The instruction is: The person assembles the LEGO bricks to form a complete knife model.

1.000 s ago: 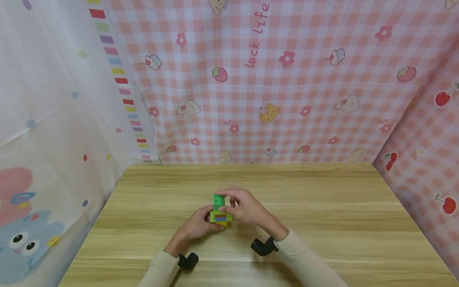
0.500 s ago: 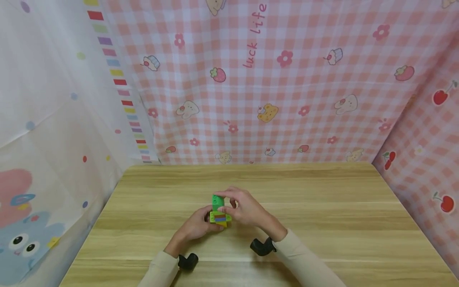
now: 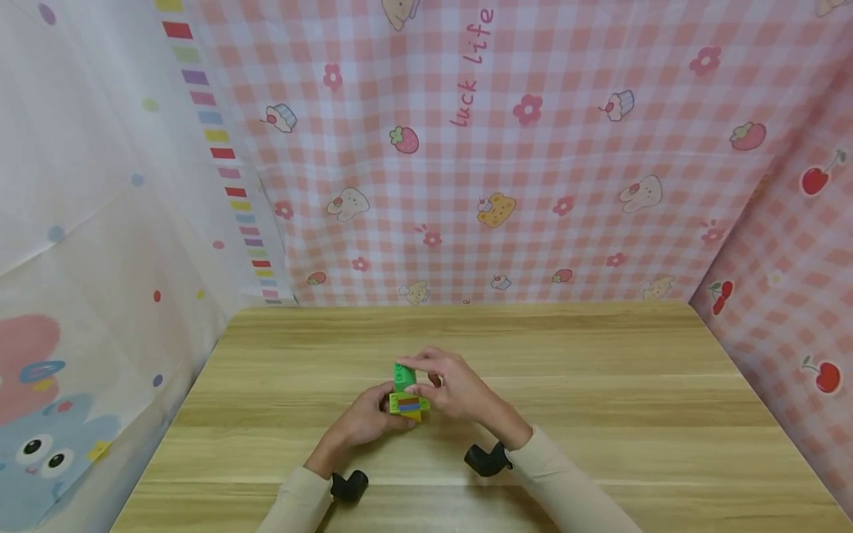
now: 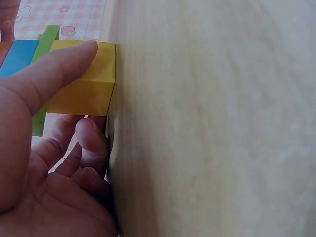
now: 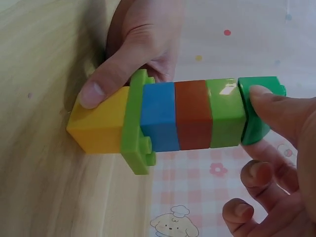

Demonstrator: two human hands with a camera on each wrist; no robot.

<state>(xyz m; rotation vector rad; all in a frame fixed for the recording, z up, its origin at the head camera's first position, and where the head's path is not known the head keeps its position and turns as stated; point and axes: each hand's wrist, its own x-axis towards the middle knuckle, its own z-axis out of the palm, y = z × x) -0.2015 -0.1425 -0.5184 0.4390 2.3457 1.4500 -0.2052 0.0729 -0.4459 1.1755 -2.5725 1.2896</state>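
Note:
A tower of toy building bricks stands on the table between both hands. In the right wrist view, a yellow brick forms its base, beneath a lime green plate with studs showing at its end. Above come a blue brick, a brown brick and a light green brick. At the top is a dark green curved brick, pinched by the right hand between thumb and fingers. The left hand grips the yellow base, its thumb lying along one side.
The wooden table reaches back to a pink checked cloth. A white patterned curtain hangs on the left and another checked cloth on the right. Black curved pieces sit at both wrists.
The head view shifts very slightly. Both hands keep their grips in nearly the same place, and the dark green brick tilts a little at the top of the tower.

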